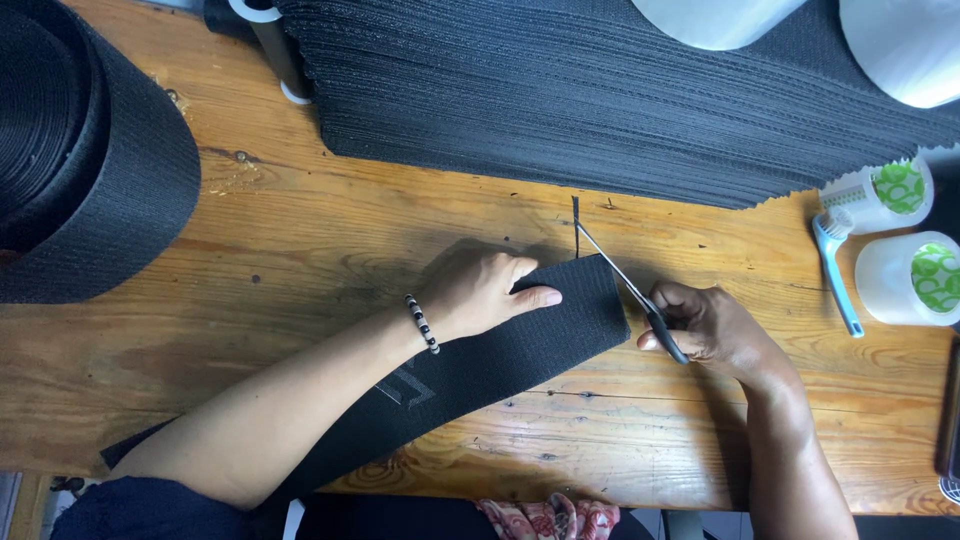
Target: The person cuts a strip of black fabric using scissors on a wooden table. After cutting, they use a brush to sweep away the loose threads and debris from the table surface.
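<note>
snipping black webbing strip [540, 340] with scissors [625, 285]

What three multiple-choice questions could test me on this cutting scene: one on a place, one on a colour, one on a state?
1. Where does the big roll of black webbing lie?
A. far left
B. far right
C. on the floor

2. What colour is the strip under the left hand?
A. white
B. black
C. red

3. What does the right hand hold?
A. a brush
B. nothing
C. scissors

Answers: A, it sits at the table's left end; B, the strip is black; C, fingers grip the handles, blades at the strip's end.
</note>
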